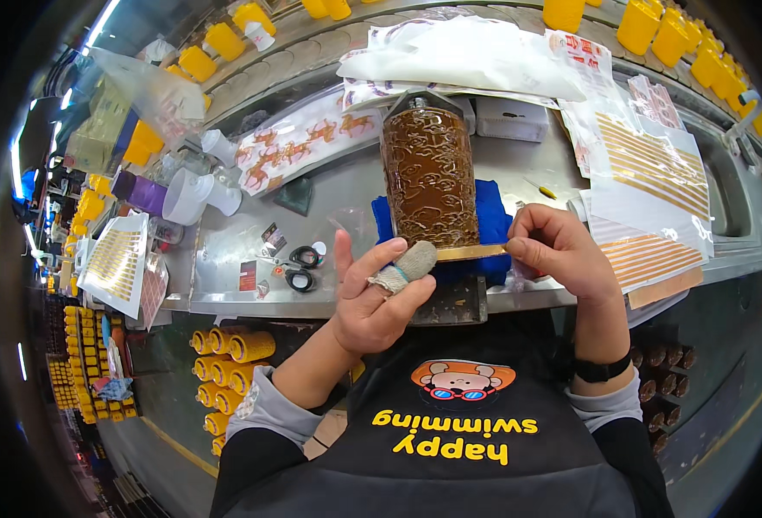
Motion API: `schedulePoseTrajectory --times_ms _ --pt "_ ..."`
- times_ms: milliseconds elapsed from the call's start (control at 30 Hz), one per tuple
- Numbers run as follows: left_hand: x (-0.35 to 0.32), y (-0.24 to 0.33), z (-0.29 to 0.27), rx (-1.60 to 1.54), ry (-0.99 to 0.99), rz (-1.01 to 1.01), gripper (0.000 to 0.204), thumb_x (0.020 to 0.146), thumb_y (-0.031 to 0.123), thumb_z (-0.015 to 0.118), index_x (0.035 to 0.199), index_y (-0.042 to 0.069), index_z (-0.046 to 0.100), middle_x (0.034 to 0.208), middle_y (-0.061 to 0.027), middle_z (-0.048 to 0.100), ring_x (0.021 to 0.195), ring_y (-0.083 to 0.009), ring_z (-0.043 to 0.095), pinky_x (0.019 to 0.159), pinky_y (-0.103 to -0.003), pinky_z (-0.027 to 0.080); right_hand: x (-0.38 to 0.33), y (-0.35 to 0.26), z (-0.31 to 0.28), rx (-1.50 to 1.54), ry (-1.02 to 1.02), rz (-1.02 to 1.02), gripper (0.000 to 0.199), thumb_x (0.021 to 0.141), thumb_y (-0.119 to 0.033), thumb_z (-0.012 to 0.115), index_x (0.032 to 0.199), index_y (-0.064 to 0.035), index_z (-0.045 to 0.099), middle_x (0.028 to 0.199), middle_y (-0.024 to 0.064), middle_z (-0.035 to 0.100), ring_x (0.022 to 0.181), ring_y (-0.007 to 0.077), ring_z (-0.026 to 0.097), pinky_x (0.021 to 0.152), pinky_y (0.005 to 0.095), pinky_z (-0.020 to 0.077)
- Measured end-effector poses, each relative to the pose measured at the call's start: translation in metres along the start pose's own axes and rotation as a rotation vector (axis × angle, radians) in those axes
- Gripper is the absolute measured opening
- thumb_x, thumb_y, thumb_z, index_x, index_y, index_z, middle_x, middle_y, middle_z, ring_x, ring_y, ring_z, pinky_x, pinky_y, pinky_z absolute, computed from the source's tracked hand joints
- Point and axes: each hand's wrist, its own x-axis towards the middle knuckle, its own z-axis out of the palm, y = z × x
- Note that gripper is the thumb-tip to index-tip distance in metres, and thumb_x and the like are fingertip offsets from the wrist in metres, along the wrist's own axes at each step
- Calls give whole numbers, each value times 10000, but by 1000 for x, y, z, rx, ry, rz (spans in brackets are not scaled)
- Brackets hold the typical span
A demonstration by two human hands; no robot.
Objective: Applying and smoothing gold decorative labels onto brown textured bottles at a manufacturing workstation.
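A glossy brown bottle-shaped vessel [428,177] with a raised wavy pattern lies over a blue cloth [491,216] on the steel table, its near end toward me. Across that near end runs a thin gold strip [476,251]. Its right end is pinched between thumb and forefinger of my right hand [562,246]. My left hand [372,302] has its fingers apart. One finger wears a grey cloth cover [407,266], which rests against the vessel at the strip's left end. Beneath the vessel's near end is a dark block [458,302] at the table edge.
Black-handled scissors [301,268] and small cards lie to the left, a yellow-handled tool [540,188] to the right. Sheets of gold strips [657,173] cover the right side beside a sink [726,194]. Horse-patterned decal sheets [307,142], a white cup [188,197] and yellow containers [234,354] surround me.
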Motion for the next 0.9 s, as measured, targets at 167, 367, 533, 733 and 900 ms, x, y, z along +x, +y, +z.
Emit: schedulePoseTrajectory --times_ms 167,367,533,733,900 --pt "17 -7 -1 49 -73 171 181 818 99 634 980 162 681 822 16 720 1223 -250 553 1203 -562 100 0 3 -4 7 -27 -18 227 934 -198 690 868 -47 533 704 -43 511 579 30 430 503 204 347" --pt "35 -2 17 73 -162 125 254 830 143 622 1081 165 656 938 -23 676 1208 -294 565 1192 -589 109 0 -1 3 -17 7 1 224 928 -202 698 861 -60 538 680 -61 500 573 20 418 502 194 332" --pt "23 -12 17 -166 30 -89 482 821 72 751 1232 72 499 1165 -191 631 1167 -406 597 1137 -606 250 3 -7 10 -73 -13 -55 219 923 -190 699 841 -63 540 686 -70 489 598 12 411 518 194 322" --pt "2 -3 8 -189 78 -147 390 822 39 726 1173 73 559 1165 -174 636 1164 -395 601 1145 -576 260 2 -11 7 -52 -32 -10 232 932 -195 687 811 -65 538 702 -72 487 632 10 411 548 198 345" --pt "4 1 -1 -55 -12 -14 211 792 22 702 983 109 672 900 -62 692 1178 -311 608 1170 -522 249 0 -4 1 -14 -1 9 220 937 -197 686 863 -49 541 659 -40 510 555 31 426 493 199 346"
